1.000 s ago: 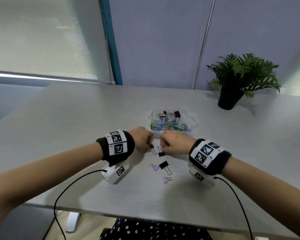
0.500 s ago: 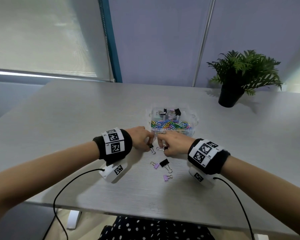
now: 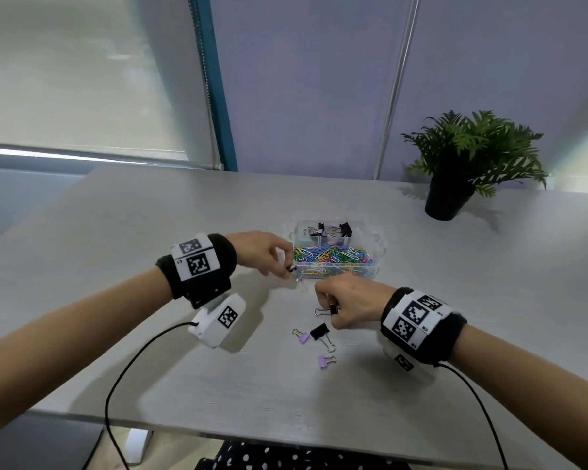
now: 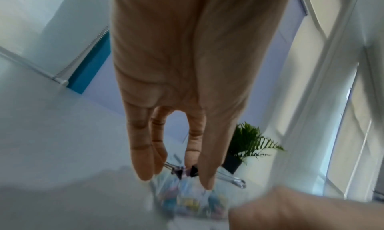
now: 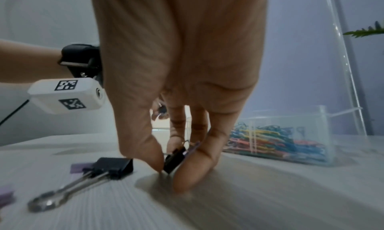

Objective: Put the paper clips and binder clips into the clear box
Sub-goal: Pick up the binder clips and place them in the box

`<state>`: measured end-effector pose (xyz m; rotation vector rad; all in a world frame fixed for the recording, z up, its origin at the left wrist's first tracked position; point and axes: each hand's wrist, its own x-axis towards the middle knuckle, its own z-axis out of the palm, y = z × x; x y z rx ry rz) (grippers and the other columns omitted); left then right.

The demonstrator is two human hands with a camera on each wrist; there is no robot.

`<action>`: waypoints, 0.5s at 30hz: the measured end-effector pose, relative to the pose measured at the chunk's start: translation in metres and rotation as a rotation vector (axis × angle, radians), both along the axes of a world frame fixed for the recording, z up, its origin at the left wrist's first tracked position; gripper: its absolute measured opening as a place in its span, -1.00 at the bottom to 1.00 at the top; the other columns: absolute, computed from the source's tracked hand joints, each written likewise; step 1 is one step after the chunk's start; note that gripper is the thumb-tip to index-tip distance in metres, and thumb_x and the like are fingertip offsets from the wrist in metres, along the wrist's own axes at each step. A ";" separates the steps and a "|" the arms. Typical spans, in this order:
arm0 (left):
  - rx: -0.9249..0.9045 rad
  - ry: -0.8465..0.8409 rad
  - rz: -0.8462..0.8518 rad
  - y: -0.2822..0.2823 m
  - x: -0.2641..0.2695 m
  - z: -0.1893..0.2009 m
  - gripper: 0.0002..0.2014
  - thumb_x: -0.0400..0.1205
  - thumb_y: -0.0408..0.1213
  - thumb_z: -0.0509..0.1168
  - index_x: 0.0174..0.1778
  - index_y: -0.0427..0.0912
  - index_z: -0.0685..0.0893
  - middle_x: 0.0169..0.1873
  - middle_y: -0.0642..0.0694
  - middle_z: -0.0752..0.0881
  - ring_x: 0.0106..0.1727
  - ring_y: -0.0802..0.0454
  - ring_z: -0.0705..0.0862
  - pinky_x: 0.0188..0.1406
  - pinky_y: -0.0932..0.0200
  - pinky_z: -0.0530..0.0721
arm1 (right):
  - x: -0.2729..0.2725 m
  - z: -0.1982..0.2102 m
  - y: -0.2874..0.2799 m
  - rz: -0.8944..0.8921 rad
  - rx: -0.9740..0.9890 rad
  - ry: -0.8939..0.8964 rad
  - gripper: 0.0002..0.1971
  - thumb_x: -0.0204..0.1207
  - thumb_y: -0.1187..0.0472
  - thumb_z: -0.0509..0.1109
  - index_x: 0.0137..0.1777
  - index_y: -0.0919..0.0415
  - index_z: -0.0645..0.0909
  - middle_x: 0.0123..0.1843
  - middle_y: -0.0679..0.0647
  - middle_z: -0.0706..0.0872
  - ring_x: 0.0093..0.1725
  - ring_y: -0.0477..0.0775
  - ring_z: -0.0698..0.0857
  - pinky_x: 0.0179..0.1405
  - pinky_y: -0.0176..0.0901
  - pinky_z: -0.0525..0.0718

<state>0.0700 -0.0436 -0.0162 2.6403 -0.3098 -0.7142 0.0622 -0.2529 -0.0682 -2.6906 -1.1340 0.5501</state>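
1. Hands work close together on the pale counter (image 3: 150, 232), just in front of the clear box (image 3: 374, 239).
2. Her left hand (image 3: 262, 252) is raised at the box's near left corner, its grip pinching a small black binder clip (image 3: 290, 268) between thumb and fingertips; the left wrist view shows the clip's wire handles sticking out on either side of the fingers (image 4: 143, 159).
3. Her right hand (image 3: 353, 303) is low over the counter, its grip pinching another black binder clip (image 3: 333, 310) between thumb and forefinger. In the right wrist view that clip (image 5: 174, 159) is tilted, with its lower edge at the counter surface.
4. Whether the right hand also holds a second clip behind the black one I cannot tell; a purplish edge shows there, blurred.
5. Coloured paper clips (image 3: 333, 259) fill the near compartment of the box, and a few binder clips (image 3: 330, 228) lie in the far compartment.
6. Loose on the counter, near the right hand, lie a larger black binder clip (image 3: 319, 331) touching a small purple one (image 3: 303, 338), and another purple clip (image 3: 324, 361) a little closer to the person.
7. Both wrists carry black bands with printed square markers, and a white camera unit (image 3: 218, 320) hangs under the left wrist with a black cable trailing off the counter's edge.
8. A potted fern (image 3: 469, 157) stands at the far right of the counter, well apart from the box.
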 end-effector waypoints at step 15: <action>0.144 -0.234 0.050 -0.052 0.096 0.010 -0.66 0.53 -0.35 0.41 0.22 -0.25 0.61 0.17 -0.24 0.68 0.01 -0.08 0.61 0.00 0.15 0.59 | 0.075 0.065 -0.029 -0.347 0.475 0.261 -0.82 0.40 0.52 0.43 -0.20 0.25 0.58 -0.33 0.07 0.67 -0.51 -0.22 0.70 -0.38 -0.39 0.71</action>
